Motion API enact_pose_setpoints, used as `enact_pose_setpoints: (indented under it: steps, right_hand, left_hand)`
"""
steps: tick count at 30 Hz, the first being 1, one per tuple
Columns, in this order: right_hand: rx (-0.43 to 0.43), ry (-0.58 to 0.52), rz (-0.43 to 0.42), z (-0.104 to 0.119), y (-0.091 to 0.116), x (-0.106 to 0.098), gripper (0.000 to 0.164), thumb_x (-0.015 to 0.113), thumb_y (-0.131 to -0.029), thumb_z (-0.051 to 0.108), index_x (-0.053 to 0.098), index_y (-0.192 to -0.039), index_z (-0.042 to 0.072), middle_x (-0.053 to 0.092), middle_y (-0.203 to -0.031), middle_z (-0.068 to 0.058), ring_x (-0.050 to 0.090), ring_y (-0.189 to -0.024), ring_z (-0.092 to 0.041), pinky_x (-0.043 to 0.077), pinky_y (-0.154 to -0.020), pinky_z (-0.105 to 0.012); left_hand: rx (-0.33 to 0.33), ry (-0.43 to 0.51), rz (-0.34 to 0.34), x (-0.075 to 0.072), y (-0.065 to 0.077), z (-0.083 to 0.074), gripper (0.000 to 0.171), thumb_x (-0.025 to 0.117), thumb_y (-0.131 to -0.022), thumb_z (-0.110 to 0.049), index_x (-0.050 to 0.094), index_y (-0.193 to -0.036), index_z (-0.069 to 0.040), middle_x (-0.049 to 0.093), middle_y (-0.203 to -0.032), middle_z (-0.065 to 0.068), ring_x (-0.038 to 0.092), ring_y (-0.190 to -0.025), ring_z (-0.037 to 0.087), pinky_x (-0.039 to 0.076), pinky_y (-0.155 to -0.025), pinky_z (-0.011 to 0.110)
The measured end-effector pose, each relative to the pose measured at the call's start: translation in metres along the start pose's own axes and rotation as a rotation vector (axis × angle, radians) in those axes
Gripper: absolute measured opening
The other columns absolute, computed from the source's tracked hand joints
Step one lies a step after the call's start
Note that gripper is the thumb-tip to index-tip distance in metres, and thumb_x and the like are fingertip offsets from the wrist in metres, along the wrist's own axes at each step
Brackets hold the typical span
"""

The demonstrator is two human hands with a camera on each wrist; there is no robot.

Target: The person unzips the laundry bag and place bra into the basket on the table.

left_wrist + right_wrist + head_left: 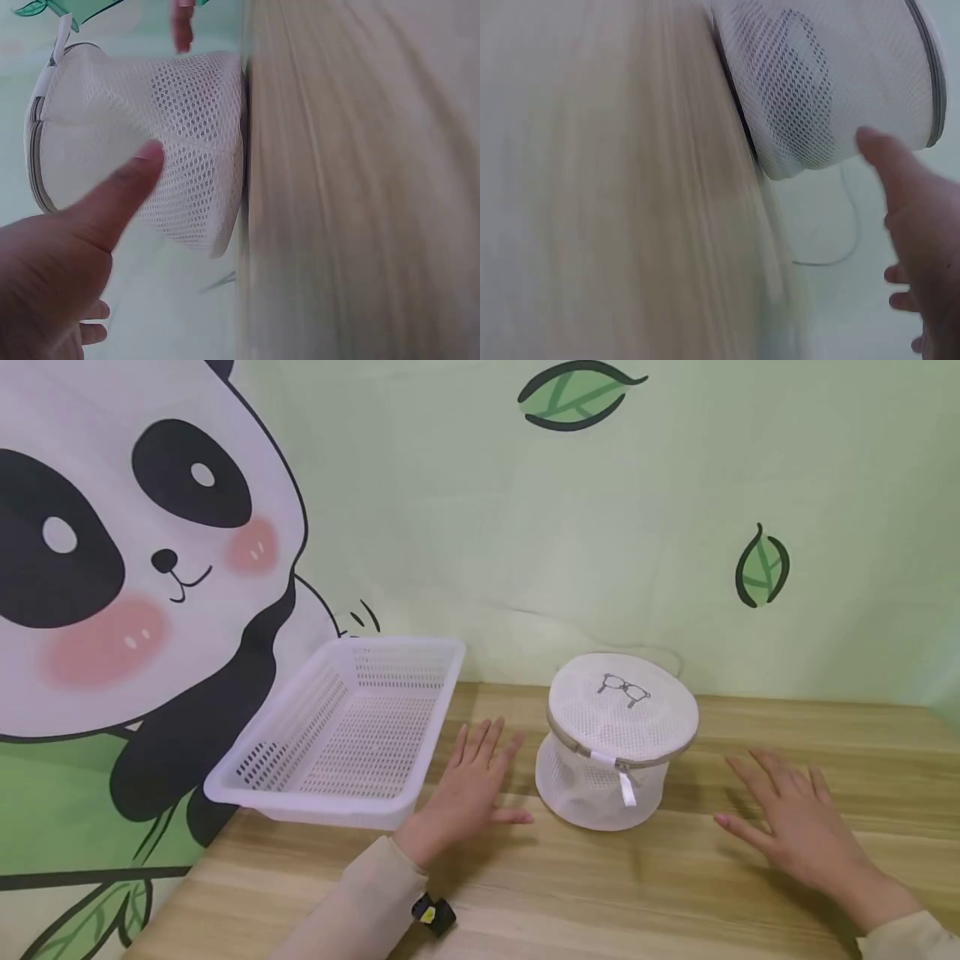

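Note:
A white mesh laundry bag (600,785) stands upright on the wooden table, its round lid on top printed with a pair of glasses. A grey zipper runs around the lid's edge, and a white pull tab (627,790) hangs at the front. To the bag's left, my left hand (468,789) is held with fingers spread and nothing in it. My right hand (795,827) is on the bag's other side, fingers likewise spread and holding nothing. In the left wrist view the thumb (124,187) overlaps the mesh side.
A white plastic basket (408,802) with slotted walls sits at the left, close beside the left hand. Behind the wooden table (525,893) hangs a pale green backdrop (450,527) with a panda and leaves. A small black device (435,915) is at the left wrist.

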State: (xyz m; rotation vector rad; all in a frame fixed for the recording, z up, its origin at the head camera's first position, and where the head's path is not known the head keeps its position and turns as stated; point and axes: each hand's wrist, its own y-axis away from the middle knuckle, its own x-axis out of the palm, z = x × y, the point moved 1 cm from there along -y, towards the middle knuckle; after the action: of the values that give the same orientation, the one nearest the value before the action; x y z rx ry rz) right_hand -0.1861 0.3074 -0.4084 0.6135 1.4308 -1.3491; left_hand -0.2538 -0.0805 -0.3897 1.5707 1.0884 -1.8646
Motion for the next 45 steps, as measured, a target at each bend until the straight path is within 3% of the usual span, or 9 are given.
enact_pose_setpoints:
  steps: [6, 12, 16, 19, 21, 25, 30, 40, 45]
  right_hand:
    - [-0.068, -0.038, -0.141, 0.006, -0.008, -0.013, 0.073, 0.068, -0.086, 0.039, 0.039, -0.143, 0.005, 0.043, -0.137, -0.029, 0.041, -0.117, -0.051, 0.018, -0.111, -0.067]
    - [-0.097, -0.129, -0.290, 0.018, -0.015, -0.030, 0.059, 0.069, -0.086, 0.026, 0.048, -0.135, 0.002, 0.053, -0.130, -0.028, 0.047, -0.115, -0.048, 0.033, -0.103, -0.062]
    - [-0.115, -0.166, -0.374, 0.030, -0.018, -0.039, 0.049, 0.069, -0.086, 0.021, 0.054, -0.128, 0.002, 0.058, -0.124, -0.024, 0.050, -0.112, -0.044, 0.031, -0.114, -0.034]
    - [-0.154, -0.175, -0.418, 0.041, -0.021, -0.044, 0.046, 0.070, -0.084, 0.022, 0.058, -0.123, 0.001, 0.061, -0.119, -0.022, 0.052, -0.109, -0.040, 0.020, -0.110, -0.009]
    - [-0.188, -0.178, -0.441, 0.049, -0.024, -0.046, 0.045, 0.070, -0.083, 0.023, 0.060, -0.120, 0.000, 0.063, -0.115, -0.021, 0.054, -0.105, -0.037, 0.020, -0.105, -0.004]
    - [-0.240, -0.177, -0.467, 0.063, -0.028, -0.047, 0.041, 0.070, -0.083, 0.024, 0.062, -0.115, 0.000, 0.066, -0.107, -0.015, 0.056, -0.095, -0.027, 0.037, -0.093, -0.013]
    - [-0.279, -0.193, -0.483, 0.079, -0.032, -0.044, 0.037, 0.067, -0.086, 0.029, 0.063, -0.112, 0.001, 0.067, -0.100, -0.009, 0.056, -0.088, -0.018, 0.044, -0.081, -0.022]
    - [-0.288, -0.205, -0.524, 0.104, -0.031, -0.040, 0.037, 0.059, -0.092, 0.040, 0.065, -0.091, 0.004, 0.066, -0.083, -0.001, 0.058, -0.073, -0.012, 0.047, -0.070, -0.012]
    - [-0.263, -0.214, -0.494, 0.117, -0.032, -0.036, 0.025, 0.066, -0.089, 0.029, 0.065, -0.091, 0.005, 0.063, -0.079, 0.003, 0.056, -0.069, -0.008, 0.047, -0.064, -0.010]
  left_hand:
    - [0.021, 0.055, -0.120, -0.006, -0.002, -0.003, 0.100, 0.066, -0.076, -0.064, 0.025, -0.152, -0.013, 0.027, -0.154, 0.023, 0.024, -0.145, 0.037, 0.009, -0.122, 0.053]
    - [0.087, 0.064, -0.323, -0.013, -0.006, -0.008, 0.094, 0.073, -0.074, -0.057, 0.034, -0.147, -0.012, 0.042, -0.143, 0.018, 0.040, -0.135, 0.032, 0.025, -0.119, 0.050]
    - [0.141, 0.097, -0.457, -0.020, -0.009, -0.012, 0.088, 0.077, -0.073, -0.051, 0.041, -0.142, -0.011, 0.049, -0.137, 0.016, 0.047, -0.127, 0.031, 0.033, -0.115, 0.046]
    - [0.174, 0.127, -0.520, -0.025, -0.011, -0.015, 0.083, 0.078, -0.073, -0.048, 0.044, -0.139, -0.011, 0.051, -0.134, 0.014, 0.049, -0.125, 0.029, 0.036, -0.112, 0.044]
    - [0.199, 0.143, -0.551, -0.027, -0.013, -0.018, 0.081, 0.079, -0.072, -0.046, 0.046, -0.137, -0.010, 0.053, -0.132, 0.014, 0.050, -0.123, 0.029, 0.038, -0.110, 0.044]
    - [0.248, 0.163, -0.603, -0.031, -0.014, -0.023, 0.076, 0.080, -0.071, -0.043, 0.050, -0.132, -0.008, 0.055, -0.128, 0.014, 0.053, -0.119, 0.028, 0.042, -0.105, 0.045]
    - [0.287, 0.158, -0.648, -0.034, -0.014, -0.029, 0.074, 0.081, -0.070, -0.042, 0.052, -0.129, -0.009, 0.057, -0.125, 0.012, 0.054, -0.117, 0.027, 0.044, -0.102, 0.044]
    - [0.378, 0.139, -0.701, -0.042, -0.022, -0.047, 0.067, 0.082, -0.071, -0.041, 0.056, -0.126, -0.013, 0.058, -0.125, 0.009, 0.056, -0.115, 0.024, 0.044, -0.103, 0.039]
    - [0.414, 0.138, -0.697, -0.047, -0.030, -0.056, 0.061, 0.081, -0.074, -0.039, 0.057, -0.124, -0.014, 0.058, -0.125, 0.008, 0.055, -0.116, 0.022, 0.044, -0.104, 0.036]
